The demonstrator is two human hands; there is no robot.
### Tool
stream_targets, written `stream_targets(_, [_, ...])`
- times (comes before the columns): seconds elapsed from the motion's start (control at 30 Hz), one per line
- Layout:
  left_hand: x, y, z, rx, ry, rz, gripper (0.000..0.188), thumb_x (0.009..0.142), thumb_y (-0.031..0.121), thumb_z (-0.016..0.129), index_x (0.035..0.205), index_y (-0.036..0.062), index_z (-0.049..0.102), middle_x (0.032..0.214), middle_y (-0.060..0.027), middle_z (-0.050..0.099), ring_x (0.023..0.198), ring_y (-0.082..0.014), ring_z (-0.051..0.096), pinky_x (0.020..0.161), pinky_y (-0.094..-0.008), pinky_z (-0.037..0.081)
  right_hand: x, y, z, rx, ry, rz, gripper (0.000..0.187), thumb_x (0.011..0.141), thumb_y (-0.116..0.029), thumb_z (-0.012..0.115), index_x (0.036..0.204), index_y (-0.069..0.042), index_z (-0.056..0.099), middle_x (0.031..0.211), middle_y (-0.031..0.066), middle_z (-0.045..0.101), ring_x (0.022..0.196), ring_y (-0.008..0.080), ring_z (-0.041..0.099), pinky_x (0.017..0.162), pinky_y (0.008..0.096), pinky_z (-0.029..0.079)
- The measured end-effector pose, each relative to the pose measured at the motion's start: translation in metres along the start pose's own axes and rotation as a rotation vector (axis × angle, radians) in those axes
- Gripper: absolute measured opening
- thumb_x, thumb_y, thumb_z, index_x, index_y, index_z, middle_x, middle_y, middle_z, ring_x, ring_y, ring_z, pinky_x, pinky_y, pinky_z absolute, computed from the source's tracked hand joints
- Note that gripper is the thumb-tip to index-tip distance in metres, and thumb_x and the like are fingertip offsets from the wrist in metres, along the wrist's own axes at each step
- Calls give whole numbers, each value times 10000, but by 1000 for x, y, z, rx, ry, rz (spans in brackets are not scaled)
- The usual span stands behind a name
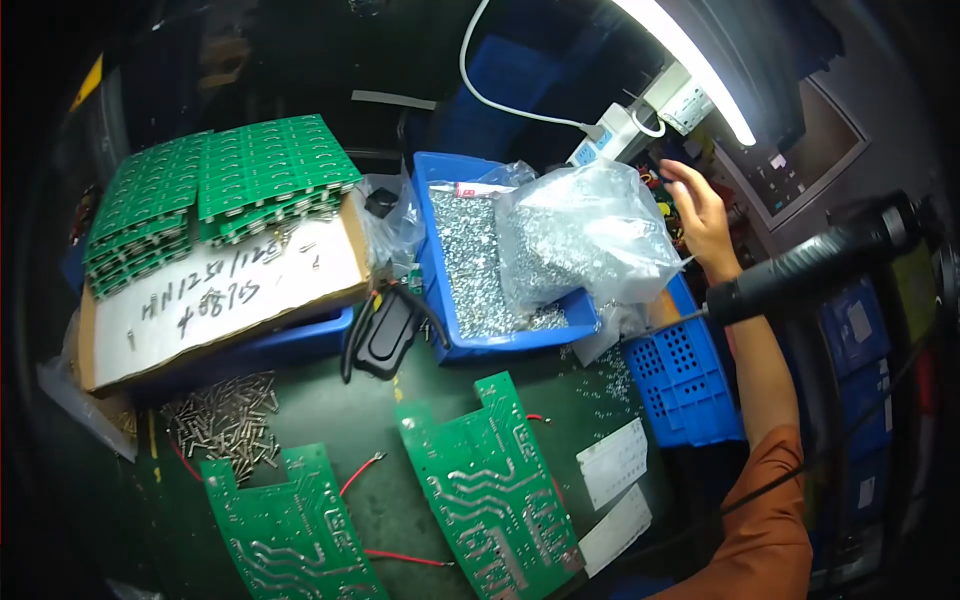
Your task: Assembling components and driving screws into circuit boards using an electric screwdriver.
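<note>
My right hand [702,215] is at the upper right, fingers partly bent and apart, with nothing visible in them. It is beside small red, yellow and green parts [668,200], partly hidden behind a clear plastic bag [610,230] of small metal pieces. The bag rests on a blue bin [450,352] holding many more such pieces. In front of my right forearm hangs a black electric screwdriver [815,265], its thin shaft pointing left. Two green circuit boards [495,490] [285,520] with red wires lie on the near part of the table. My left hand is out of view.
Stacked green panels [270,165] sit on a cardboard box [225,300] with handwriting at the left. Metal screws or pins [225,415] are piled below it. Black-handled pliers [392,325], a perforated blue basket [675,375], paper slips [612,465], a power strip [610,135] and a lamp [695,60] surround the workspace.
</note>
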State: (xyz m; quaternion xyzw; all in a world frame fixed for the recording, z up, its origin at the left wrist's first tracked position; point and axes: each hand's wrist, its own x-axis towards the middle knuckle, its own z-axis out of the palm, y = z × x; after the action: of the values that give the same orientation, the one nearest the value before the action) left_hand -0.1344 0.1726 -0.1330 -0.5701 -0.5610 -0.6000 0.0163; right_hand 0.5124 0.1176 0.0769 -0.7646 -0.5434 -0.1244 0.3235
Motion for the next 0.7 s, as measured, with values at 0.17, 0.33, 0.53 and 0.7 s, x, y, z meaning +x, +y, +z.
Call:
stream_targets(0.17, [-1, -1, -2, 81, -59, 24, 182, 859, 74, 498, 817, -77, 592, 764, -167, 599, 663, -245, 564, 635, -304, 452, 34, -3, 39, -294, -273, -193, 405, 876, -159, 460, 1230, 32, 414, 1253, 193, 440, 1174, 267, 418, 978, 323, 316])
stream_targets(0.33, [-3, 0, -1, 72, -54, 52, 192, 861, 89, 506, 821, -76, 596, 767, -167, 603, 673, -251, 573, 646, -304, 462, 22, -26, 46, -502, -426, -218, 494, 785, -208, 529, 1185, 65, 429, 1233, 243, 431, 1153, 357, 415, 985, 372, 315])
stream_targets(0.53, [-6, 1, -6, 124, -51, 100, 205, 867, 99, 498, 835, -77, 597, 772, -168, 606, 676, -256, 575, 646, -314, 466, 7, -24, 56, -428, -526, -248, 488, 760, -187, 532, 1168, 66, 442, 1193, 253, 460, 1119, 366, 435, 971, 383, 334])
stream_targets(0.7, [-5, -1, 5, 74, -45, 88, 222, 872, 114, 489, 834, -76, 598, 771, -168, 604, 675, -257, 574, 648, -318, 468, -3, -27, 47, -400, -567, -204, 533, 758, -200, 522, 1204, 67, 404, 1199, 255, 453, 1135, 368, 416, 983, 382, 319])
